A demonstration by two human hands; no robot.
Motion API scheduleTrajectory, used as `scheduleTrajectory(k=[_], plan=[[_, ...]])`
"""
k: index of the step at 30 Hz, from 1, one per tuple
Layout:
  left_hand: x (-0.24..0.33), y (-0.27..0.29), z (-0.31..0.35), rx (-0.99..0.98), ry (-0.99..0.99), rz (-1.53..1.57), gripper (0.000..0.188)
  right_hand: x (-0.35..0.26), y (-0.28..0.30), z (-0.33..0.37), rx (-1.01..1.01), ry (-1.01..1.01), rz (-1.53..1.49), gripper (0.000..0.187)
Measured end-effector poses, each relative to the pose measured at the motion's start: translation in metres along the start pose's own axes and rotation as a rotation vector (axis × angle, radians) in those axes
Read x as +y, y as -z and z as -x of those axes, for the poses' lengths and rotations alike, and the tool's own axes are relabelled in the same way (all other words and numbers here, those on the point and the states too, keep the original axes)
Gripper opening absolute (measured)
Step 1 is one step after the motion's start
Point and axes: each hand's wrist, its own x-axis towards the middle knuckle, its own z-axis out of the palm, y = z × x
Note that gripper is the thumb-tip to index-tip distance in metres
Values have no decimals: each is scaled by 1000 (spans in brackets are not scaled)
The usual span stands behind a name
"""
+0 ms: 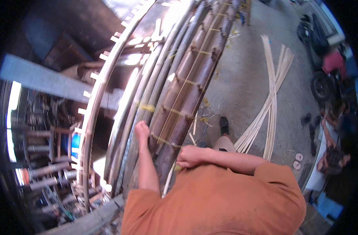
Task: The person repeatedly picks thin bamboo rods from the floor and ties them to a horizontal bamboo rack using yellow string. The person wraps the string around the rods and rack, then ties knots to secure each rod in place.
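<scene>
Long brown bamboo poles point(178, 101) lie side by side in front of me, crossed at intervals by yellow ties point(178, 112), with a thin pale strip running lengthwise between them. My left hand point(141, 130) is closed into a fist on the left side of the poles, close to the nearest tie. At the right edge of the poles, close to the other end of that tie, my right hand point(191, 156) is closed too. What either fist holds, if anything, is too small to make out. A bit of yellow point(177, 167) shows under my right hand.
More poles point(147, 84) lie left of these, beside a curved rail point(96, 100) with short pegs. Crossed pale bamboo slats point(272, 94) rest on the concrete floor at right. Motorcycles point(321, 86) and a seated person point(335, 158) are at far right. Stacked wood point(45, 172) fills the left.
</scene>
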Motion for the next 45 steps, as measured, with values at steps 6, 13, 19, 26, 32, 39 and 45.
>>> scheduleTrajectory(k=[6,13,19,26,32,39,45], plan=[[14,12,-42,-603,-170,-339,33,23,27,60,534,-111,-101,20],[220,36,-18,-406,-290,353,43,101,78,198,500,-874,-118,24],[409,-93,62,-937,-516,561,37,219,126,322,786,-953,-188,24],[554,-342,199,-1407,-917,-77,65,497,124,527,1315,-1423,-509,23],[588,-534,304,-1676,-710,-372,95,733,105,696,1329,-1960,-553,31],[644,-625,321,-1652,-431,-499,97,924,83,819,1161,-2218,-469,50],[674,-635,313,-1714,-515,-653,96,936,80,826,1108,-2236,-388,44]])
